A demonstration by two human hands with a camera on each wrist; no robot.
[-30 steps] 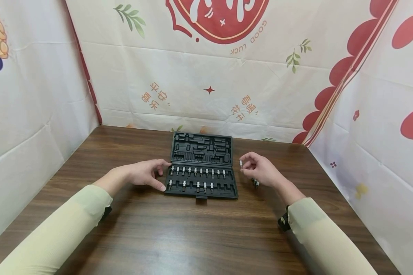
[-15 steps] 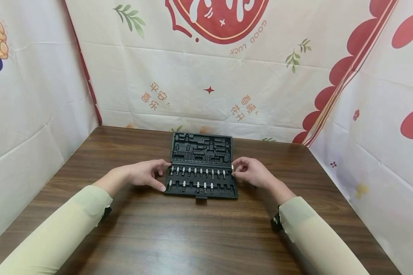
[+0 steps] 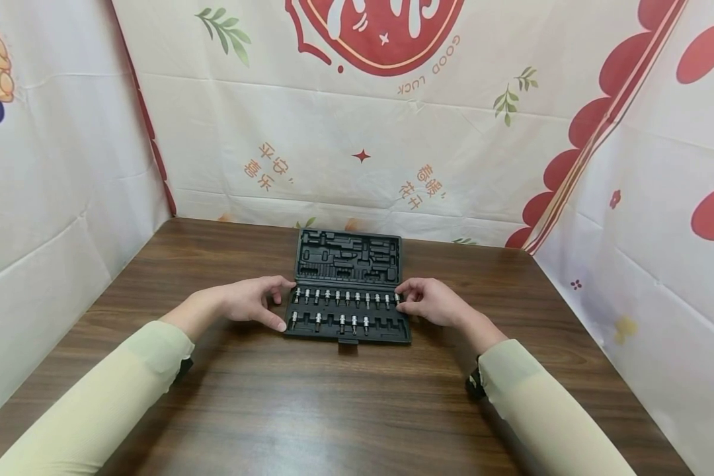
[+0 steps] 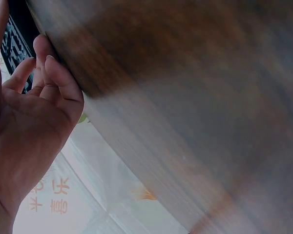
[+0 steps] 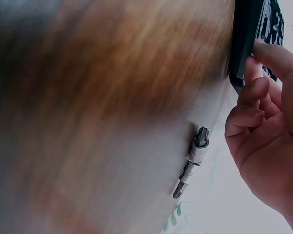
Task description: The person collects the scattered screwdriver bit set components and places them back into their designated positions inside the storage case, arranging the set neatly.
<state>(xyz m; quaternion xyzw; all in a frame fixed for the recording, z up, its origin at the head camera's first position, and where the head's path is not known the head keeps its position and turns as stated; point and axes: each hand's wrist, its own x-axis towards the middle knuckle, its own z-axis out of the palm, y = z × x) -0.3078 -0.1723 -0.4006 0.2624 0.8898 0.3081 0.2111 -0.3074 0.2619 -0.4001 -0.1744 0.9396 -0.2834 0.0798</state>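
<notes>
- Left hand [image 3: 248, 301] rests, fingers spread, against the case [image 3: 350, 285]'s left edge.
- Right hand [image 3: 433, 303] pinches a bit [image 3: 397, 298] at the case's right end, back row.
- Bit looks light, rigid, slick; I'd hold its silver end.

A dark brown wood-grain table [image 3: 345, 410] with a pale sheen stands within white cloth hangings [image 3: 333, 119] at back, left and right, printed with red scallops [image 3: 589, 122], green leaves [image 3: 238, 34] and a large red emblem [image 3: 375, 56].

Room: tbl [image 3: 339, 403] front mid | Blk: case [image 3: 349, 283] twd far edge, L hand [image 3: 252, 301] + R hand [image 3: 431, 301] at its ends
</notes>
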